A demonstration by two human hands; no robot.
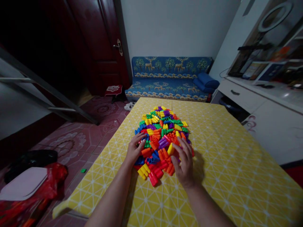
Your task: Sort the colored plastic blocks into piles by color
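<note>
A heap of small plastic building blocks [163,132] in red, orange, yellow, green, blue and purple lies on a table covered with a yellow patterned cloth [227,151]. My left hand [134,149] rests on the heap's near left side, fingers spread over blue and red pieces. On the near right side, my right hand [184,162] lies with its fingers apart, touching a yellow block and orange ones. Neither hand visibly grips a piece.
A blue sofa [170,78] stands against the far wall. White cabinet with drawer [260,107] runs along the right. A dark red door [106,47] is at the back left. On the tiled floor at left lie a red bag [44,186] and a stray green block [83,170].
</note>
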